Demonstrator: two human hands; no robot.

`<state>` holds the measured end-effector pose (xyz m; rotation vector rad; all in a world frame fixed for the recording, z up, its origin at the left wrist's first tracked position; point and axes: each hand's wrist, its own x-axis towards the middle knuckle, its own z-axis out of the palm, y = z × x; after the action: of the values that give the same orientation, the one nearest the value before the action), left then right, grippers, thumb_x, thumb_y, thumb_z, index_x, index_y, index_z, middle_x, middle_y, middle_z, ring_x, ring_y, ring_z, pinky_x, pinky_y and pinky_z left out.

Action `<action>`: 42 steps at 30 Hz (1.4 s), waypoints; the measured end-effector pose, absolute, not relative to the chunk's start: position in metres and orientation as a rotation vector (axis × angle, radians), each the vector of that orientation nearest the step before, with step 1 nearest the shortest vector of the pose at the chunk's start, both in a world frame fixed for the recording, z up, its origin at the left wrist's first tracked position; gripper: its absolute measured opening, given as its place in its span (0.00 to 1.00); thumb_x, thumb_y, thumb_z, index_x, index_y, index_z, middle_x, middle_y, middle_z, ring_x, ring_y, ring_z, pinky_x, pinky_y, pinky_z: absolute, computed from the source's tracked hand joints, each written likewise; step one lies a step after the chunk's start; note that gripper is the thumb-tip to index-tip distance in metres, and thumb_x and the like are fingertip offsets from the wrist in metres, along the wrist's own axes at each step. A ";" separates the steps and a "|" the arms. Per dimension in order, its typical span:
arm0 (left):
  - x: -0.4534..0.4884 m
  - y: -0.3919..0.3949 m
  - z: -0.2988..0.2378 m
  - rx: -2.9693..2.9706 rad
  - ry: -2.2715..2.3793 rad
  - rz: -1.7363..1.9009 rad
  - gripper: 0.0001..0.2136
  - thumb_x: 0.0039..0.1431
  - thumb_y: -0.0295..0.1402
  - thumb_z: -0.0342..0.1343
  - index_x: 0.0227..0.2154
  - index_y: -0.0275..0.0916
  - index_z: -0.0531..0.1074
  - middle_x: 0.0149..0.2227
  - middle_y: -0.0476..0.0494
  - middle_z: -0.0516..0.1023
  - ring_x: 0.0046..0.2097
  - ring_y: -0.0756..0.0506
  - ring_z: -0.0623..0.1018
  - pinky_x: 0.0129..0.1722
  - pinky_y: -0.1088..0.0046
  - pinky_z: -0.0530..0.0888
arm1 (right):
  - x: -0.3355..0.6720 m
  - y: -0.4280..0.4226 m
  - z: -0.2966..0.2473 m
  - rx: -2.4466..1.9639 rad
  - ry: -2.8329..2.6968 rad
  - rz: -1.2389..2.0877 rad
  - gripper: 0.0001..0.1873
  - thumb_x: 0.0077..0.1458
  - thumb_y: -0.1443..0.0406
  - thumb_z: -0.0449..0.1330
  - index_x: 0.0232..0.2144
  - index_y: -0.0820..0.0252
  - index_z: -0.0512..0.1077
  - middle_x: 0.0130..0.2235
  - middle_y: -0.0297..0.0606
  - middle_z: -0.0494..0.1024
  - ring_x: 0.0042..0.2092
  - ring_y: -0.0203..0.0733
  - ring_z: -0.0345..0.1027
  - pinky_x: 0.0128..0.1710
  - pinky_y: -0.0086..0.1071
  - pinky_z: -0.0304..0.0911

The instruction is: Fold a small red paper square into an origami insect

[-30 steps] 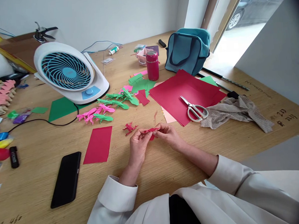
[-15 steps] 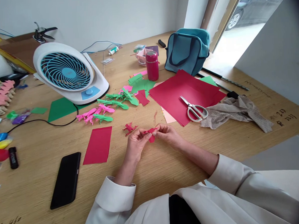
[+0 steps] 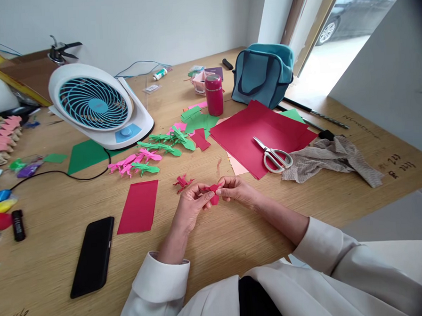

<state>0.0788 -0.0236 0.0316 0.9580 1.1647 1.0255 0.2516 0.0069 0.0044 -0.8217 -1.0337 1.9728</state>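
Observation:
A small folded red paper piece [image 3: 213,193] is pinched between both of my hands just above the wooden table [image 3: 236,232]. My left hand [image 3: 190,206] grips its left side with closed fingers. My right hand [image 3: 235,188] pinches its right side. A finished red folded figure [image 3: 182,181] lies on the table just left of my hands. A red paper rectangle [image 3: 138,206] lies flat further left.
A black phone [image 3: 93,256] lies at the near left. Scissors [image 3: 273,155] rest on a stack of red sheets [image 3: 255,132], beside a crumpled cloth [image 3: 333,158]. Green and pink folded figures [image 3: 150,154], a desk fan [image 3: 97,105], a red flask [image 3: 214,94] and a teal bag [image 3: 263,72] stand behind.
My hands have kept working the red piece in place; the fingers have shifted slightly on it and the piece has turned a little. The view has tilted down slightly.

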 end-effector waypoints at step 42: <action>0.087 -0.024 0.022 0.939 1.194 1.120 0.18 0.44 0.42 0.70 0.32 0.36 0.72 0.28 0.47 0.80 0.28 0.49 0.80 0.25 0.78 0.76 | 0.248 0.006 0.004 -0.834 -1.006 1.862 0.19 0.39 0.54 0.75 0.25 0.60 0.74 0.23 0.30 0.77 0.25 0.31 0.68 0.30 0.27 0.65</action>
<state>0.0874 -0.0243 0.0218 0.9395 1.1938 1.1196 0.2477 0.0059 0.0043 -0.8339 -1.0059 1.8621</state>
